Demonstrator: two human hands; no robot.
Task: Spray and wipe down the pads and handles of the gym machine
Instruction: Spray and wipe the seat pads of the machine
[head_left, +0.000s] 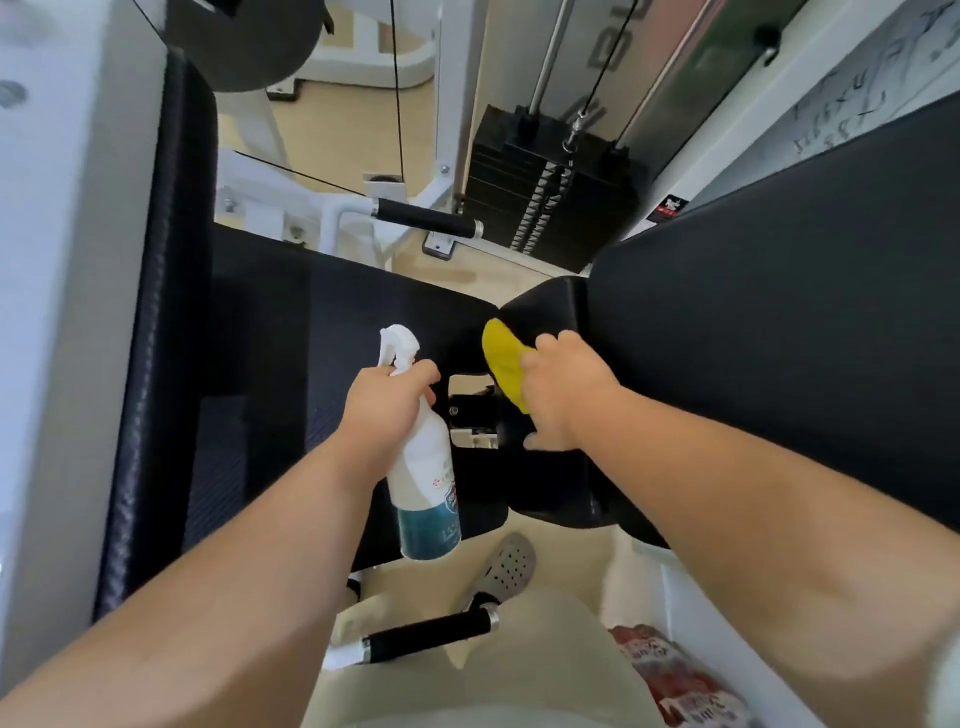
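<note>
Beige gym floor (322, 124), weight stack (550, 197) at back. R hand (563, 389) grips yellow cloth (501, 358), pressed on the rounded near end of the big black pad (779, 322). Pad's long axis runs up and right, away from that hand, so R is the nearer one for wiping along it (my guess). L hand (387, 405), just left of the cloth, holds spray bottle (426, 467) by its neck, nozzle up. Far handle (426, 218) lies beyond both hands, near handle (426, 636) below them; neither touched.

Beige floor (332, 135) carries white machine frame (249, 205), black weight stack (550, 197), grey clog (511, 564).
</note>
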